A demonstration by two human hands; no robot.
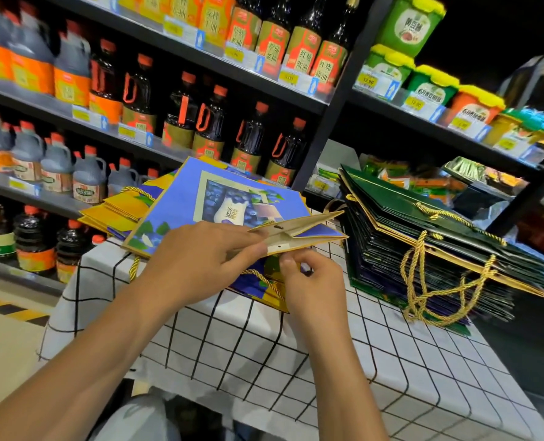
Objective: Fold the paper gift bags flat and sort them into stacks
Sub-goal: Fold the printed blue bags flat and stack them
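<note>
A blue and yellow paper gift bag (pixel 219 198) with a blueberry picture is held tilted above the table, nearly flat, its top edge (pixel 299 233) folded to a point. My left hand (pixel 197 259) grips that edge from the left, thumb on the cardboard. My right hand (pixel 312 281) pinches the same edge from below, near a gold cord handle. Under the bag lies a stack of flat blue and yellow bags (pixel 117 211). To the right stands a tall stack of flat dark green bags (pixel 423 249) with gold cords hanging off its front.
A table with a white, black-gridded cloth (pixel 296 351) carries both stacks. Behind it run shop shelves of dark sauce bottles (pixel 200 122) and green and orange tubs (pixel 423 84). The floor with a yellow-black stripe (pixel 6 308) lies at the left.
</note>
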